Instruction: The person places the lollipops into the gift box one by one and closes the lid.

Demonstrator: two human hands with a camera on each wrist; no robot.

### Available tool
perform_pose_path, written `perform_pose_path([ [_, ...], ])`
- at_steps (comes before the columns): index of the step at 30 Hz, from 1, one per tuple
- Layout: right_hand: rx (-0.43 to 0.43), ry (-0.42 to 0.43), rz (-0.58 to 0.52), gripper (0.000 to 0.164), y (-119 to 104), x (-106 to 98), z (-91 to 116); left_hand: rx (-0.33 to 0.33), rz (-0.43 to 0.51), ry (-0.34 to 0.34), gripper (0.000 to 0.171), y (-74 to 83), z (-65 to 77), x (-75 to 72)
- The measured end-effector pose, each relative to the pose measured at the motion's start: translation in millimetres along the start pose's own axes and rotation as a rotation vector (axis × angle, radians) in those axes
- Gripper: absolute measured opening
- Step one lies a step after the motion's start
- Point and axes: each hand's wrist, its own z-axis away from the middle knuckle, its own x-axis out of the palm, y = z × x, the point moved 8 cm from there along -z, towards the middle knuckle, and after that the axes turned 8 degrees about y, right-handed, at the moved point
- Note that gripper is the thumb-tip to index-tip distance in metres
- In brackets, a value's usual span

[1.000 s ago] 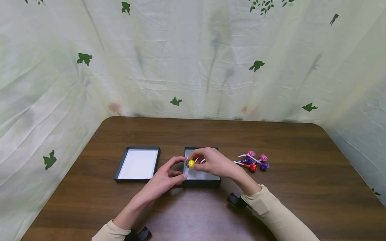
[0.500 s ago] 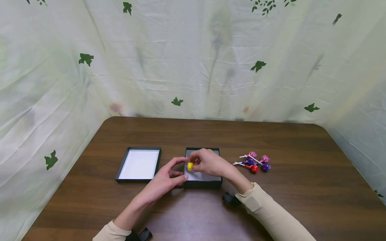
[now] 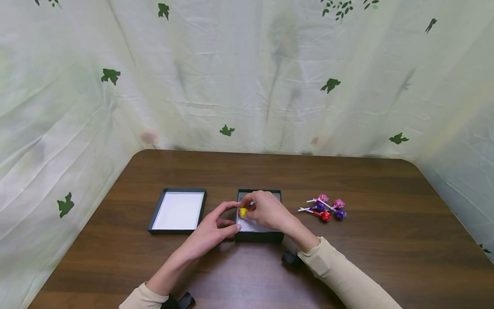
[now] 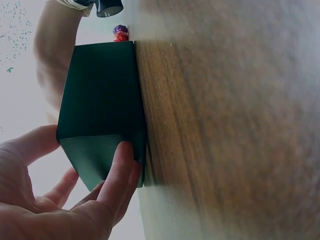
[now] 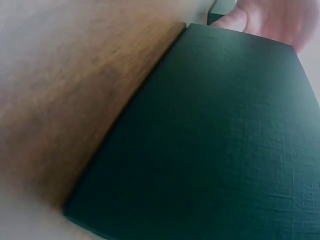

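Observation:
My right hand point(image 3: 266, 209) reaches into an open dark green box point(image 3: 259, 237) and pinches a yellow-wrapped lollipop point(image 3: 243, 213) at its inner left side. The stick is mostly hidden behind the fingers. With fairly straight fingers, my left hand point(image 3: 210, 229) touches the box's left side and rim. The left wrist view gives a close look at those fingers point(image 4: 119, 170) lying against the outer wall of the box point(image 4: 100, 90). In the right wrist view the box wall point(image 5: 215, 135) fills much of the picture, and the lollipop is out of sight.
Left of the box lies its dark green lid point(image 3: 177, 231), white inside facing up. Several wrapped lollipops point(image 3: 326, 216), red, pink and purple, lie in a loose pile to the right. The wooden table point(image 3: 347, 180) ends at a leaf-patterned curtain point(image 3: 247, 86).
My right hand has shifted slightly left and lowered the yellow lollipop against the box's left side. The left hand stays in place at the box.

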Motion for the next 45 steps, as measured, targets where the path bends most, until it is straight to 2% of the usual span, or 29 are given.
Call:
perform_pose_path([
  [8, 0.011, 0.057, 0.000, 0.015, -0.9, -1.5, 0.1, 0.004, 0.006, 0.000, 0.051, 0.0, -0.2, 0.5],
  [24, 0.018, 0.088, 0.057, 0.013, -2.3, -1.4, -1.2, 0.010, 0.020, 0.000, 0.051, 1.4, 0.0, 0.1],
  [34, 0.033, 0.062, 0.013, 0.016, -0.9, -1.6, 0.0, 0.006, 0.021, 0.003, 0.052, -0.6, -0.7, -0.4],
  [40, 0.025, 0.064, -0.025, 0.019, -2.6, -8.3, 2.5, 0.008, 0.026, -0.001, 0.053, -1.1, -0.5, 0.0],
  [45, -0.032, 0.087, -0.063, 0.018, -6.6, -21.8, 8.2, 0.007, 0.028, 0.000, 0.054, -1.0, -1.0, -0.6],
])
